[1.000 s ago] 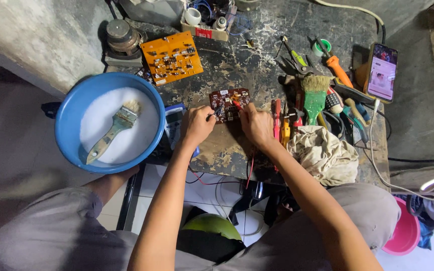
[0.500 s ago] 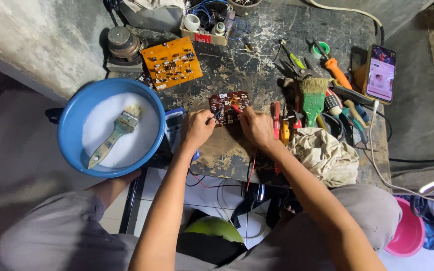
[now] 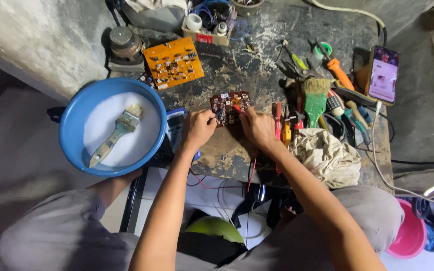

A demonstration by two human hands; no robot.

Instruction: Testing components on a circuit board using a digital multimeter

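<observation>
A small dark red circuit board (image 3: 230, 105) lies on the worn table (image 3: 257, 55) right in front of me. My left hand (image 3: 198, 128) pinches a thin black probe whose tip rests on the board's left side. My right hand (image 3: 257, 125) grips a thin red probe (image 3: 237, 108) that touches the board's middle. Red and black leads hang down from the table edge between my arms.
A blue basin (image 3: 71, 130) holding a paintbrush (image 3: 114, 135) sits on my left knee side. An orange circuit board (image 3: 173, 62) lies farther back. Pliers, screwdrivers, a green brush (image 3: 316, 100), a crumpled cloth (image 3: 323, 153) and a lit phone (image 3: 383, 74) crowd the right. A pink bucket (image 3: 409, 235) stands below.
Both hands have stayed on the dark red board with only small shifts of the probes. The view has drifted slightly.
</observation>
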